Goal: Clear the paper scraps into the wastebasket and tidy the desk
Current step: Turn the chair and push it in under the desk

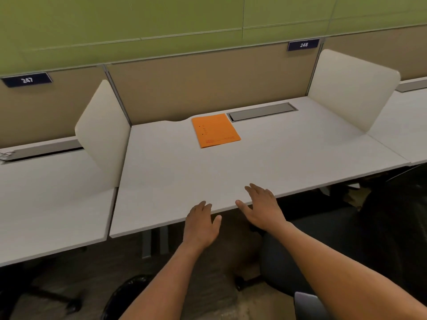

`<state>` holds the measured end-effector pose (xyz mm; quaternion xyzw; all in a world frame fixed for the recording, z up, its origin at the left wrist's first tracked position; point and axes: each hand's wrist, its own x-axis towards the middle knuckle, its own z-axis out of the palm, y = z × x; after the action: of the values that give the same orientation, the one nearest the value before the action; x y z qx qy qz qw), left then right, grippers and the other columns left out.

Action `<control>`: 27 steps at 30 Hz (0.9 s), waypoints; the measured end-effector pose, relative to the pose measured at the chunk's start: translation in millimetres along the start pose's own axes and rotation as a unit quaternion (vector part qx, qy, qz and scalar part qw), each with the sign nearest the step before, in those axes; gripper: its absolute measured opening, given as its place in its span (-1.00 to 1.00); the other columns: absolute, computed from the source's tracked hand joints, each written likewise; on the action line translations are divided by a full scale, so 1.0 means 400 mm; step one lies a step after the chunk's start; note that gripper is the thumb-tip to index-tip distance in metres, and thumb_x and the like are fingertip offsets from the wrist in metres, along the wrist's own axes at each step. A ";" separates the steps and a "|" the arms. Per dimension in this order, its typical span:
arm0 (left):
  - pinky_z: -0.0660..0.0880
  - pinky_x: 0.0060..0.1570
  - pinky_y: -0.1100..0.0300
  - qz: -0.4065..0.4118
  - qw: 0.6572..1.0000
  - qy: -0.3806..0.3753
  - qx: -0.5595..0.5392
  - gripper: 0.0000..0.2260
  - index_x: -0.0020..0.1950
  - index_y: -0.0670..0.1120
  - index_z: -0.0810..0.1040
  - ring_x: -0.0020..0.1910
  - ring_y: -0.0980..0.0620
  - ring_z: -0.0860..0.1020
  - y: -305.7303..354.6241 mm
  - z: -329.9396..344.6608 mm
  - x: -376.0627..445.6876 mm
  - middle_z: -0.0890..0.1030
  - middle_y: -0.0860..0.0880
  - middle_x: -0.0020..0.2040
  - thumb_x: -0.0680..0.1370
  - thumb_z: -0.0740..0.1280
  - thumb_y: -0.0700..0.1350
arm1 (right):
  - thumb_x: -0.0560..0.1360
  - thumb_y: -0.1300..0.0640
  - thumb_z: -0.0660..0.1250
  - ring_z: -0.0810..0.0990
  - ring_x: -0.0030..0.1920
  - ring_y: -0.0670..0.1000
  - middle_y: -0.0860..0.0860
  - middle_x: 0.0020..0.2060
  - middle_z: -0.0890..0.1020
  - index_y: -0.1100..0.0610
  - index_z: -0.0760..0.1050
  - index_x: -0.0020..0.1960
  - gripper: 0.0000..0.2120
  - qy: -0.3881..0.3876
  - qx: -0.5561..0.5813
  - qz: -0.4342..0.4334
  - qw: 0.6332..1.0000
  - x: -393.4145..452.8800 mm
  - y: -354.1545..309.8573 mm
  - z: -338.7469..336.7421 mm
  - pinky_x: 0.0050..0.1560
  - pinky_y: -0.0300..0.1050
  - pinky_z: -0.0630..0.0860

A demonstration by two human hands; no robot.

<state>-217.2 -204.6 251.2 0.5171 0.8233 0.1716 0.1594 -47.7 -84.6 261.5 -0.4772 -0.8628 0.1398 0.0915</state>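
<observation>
- At the near edge of the white desk, the left hand lies palm down, fingers curled over the rim, holding nothing.
- Just right of it, the right hand rests flat on the desktop, fingers spread, empty.
- Far across the desk, an orange folder lies flat beside the grey cable tray lid.
- Near the left forearm, low on the floor, a black-lined wastebasket shows partly; its contents cannot be told.

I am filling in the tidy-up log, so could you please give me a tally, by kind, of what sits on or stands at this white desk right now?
Flat orange paper folder lying on the white desktop: 1
White rounded side dividers: 2
Grey recessed cable tray lid: 1
Dark blue number signs, 247 and 248: 2
Paper scraps on the desktop: 0
Total: 6
</observation>
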 end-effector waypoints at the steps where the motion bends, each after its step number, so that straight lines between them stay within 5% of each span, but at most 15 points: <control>1: 0.15 0.47 0.01 -0.004 1.000 0.005 -0.001 -0.47 0.51 -0.01 0.28 0.53 -0.04 0.20 0.022 0.016 -0.021 0.27 -0.04 0.54 0.59 0.18 0.18 | 0.53 -0.38 0.00 0.16 0.52 0.07 0.04 0.53 0.22 0.02 0.17 0.52 -0.30 -0.002 0.002 -0.006 1.000 -0.022 0.019 -0.006 0.49 0.06 0.01; 13: 0.13 0.52 -0.01 -0.039 0.997 0.056 -0.025 -0.51 0.50 0.00 0.30 0.54 -0.02 0.16 0.389 0.176 -0.335 0.27 -0.02 0.54 0.60 0.21 0.12 | 0.54 -0.33 0.07 0.24 0.48 0.12 0.06 0.50 0.29 0.06 0.23 0.49 -0.33 -0.007 -0.002 -0.109 0.994 -0.246 0.252 -0.168 0.48 0.12 0.09; 21: 0.17 0.50 -0.08 0.054 0.994 0.093 -0.008 -0.51 0.49 -0.01 0.32 0.52 -0.06 0.22 0.653 0.120 -0.398 0.30 -0.06 0.53 0.60 0.18 0.15 | 0.58 -0.26 0.08 0.31 0.44 0.10 0.07 0.44 0.39 0.11 0.33 0.44 -0.41 0.092 -0.024 -0.135 0.986 -0.260 0.375 -0.493 0.46 0.09 0.09; 27: 0.17 0.48 -0.03 0.124 0.988 0.090 -0.016 -0.51 0.48 0.01 0.34 0.51 -0.05 0.23 0.800 0.108 -0.431 0.30 -0.04 0.53 0.60 0.19 0.17 | 0.59 -0.25 0.06 0.32 0.43 0.08 0.04 0.40 0.45 0.10 0.37 0.42 -0.43 0.145 -0.037 -0.075 0.986 -0.375 0.505 -0.642 0.47 0.07 0.06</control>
<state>128.3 -225.8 370.6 0.5950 0.7609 0.2490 0.0706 267.1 -70.3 433.9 -0.4295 -0.8783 0.0296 0.2081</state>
